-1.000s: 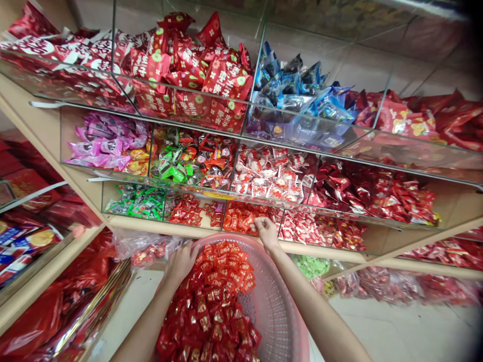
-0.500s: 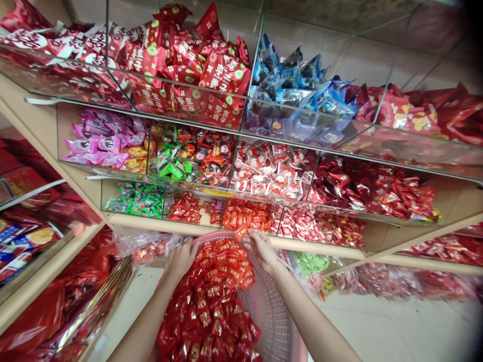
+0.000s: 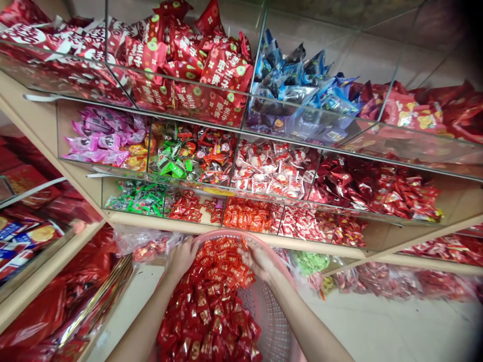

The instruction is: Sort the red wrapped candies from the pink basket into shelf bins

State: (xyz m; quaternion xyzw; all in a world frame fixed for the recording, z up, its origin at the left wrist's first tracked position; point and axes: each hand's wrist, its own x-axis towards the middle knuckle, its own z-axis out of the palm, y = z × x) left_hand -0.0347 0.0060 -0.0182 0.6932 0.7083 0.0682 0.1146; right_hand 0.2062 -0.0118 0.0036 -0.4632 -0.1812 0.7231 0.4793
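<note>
Centrally, low: pink basket (image 3: 273,301) heaped with red wrapped candies (image 3: 211,306), just below the wooden shelf (image 3: 151,222) of glass-fronted candy bins. Hands apart: left hand (image 3: 181,259) clamped on the basket's rim; right hand (image 3: 257,259) curled among the topmost candies, grip cannot be told.

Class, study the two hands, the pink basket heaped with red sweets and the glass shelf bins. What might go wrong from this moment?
1. The pink basket looks tilted, with only the left hand at its rim; the heaped red sweets may slide out.
2. The right hand lies open on the pile, so a loose grip might drop some.
3. Neighbouring glass bins hold similar red sweets; a handful could land in the wrong one.
</note>
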